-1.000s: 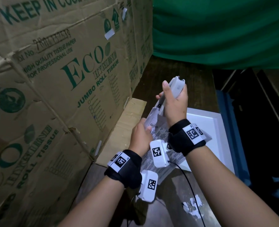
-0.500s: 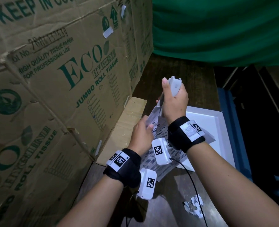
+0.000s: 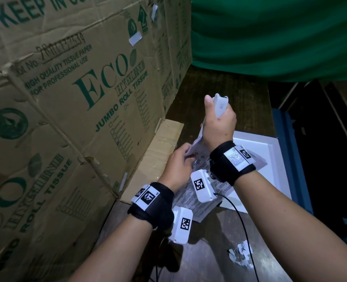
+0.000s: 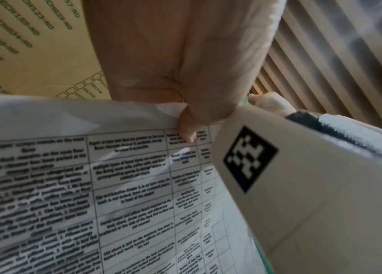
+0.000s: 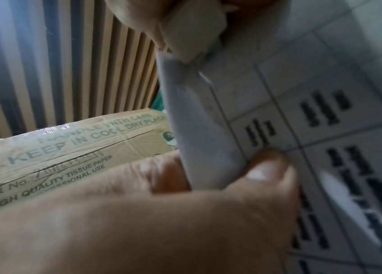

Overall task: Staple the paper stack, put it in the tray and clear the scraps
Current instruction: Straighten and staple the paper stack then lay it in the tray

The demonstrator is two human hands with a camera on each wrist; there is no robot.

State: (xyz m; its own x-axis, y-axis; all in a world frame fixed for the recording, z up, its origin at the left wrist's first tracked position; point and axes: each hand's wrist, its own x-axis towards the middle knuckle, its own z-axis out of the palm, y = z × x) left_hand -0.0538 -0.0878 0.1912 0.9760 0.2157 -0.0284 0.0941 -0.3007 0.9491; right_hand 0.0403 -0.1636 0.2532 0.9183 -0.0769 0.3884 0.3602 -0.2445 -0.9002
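Observation:
My right hand (image 3: 219, 125) grips a white stapler (image 3: 220, 105), held upright with its mouth down on the top corner of the printed paper stack (image 3: 190, 192). In the right wrist view the stapler (image 5: 192, 33) sits against the paper (image 5: 326, 129) corner, where a thin metal staple shows. My left hand (image 3: 178, 161) pinches the stack's upper left edge; in the left wrist view the thumb lies on the printed sheet (image 4: 91, 185). The stack hangs tilted above the table, over the left part of the white tray (image 3: 270, 159). Torn paper scraps (image 3: 240, 255) lie on the table near my right forearm.
Large cardboard boxes (image 3: 77, 98) wall off the left side, and a folded cardboard flap (image 3: 154, 159) lies at their foot. A green cloth (image 3: 270, 33) hangs at the back. The dark wooden table (image 3: 219, 86) ends at the right, past the tray. A black cable (image 3: 243, 231) trails from my right wrist.
My right hand has squeezed the stapler more upright over the paper corner and drifted slightly down. The left hand keeps its pinch on the stack.

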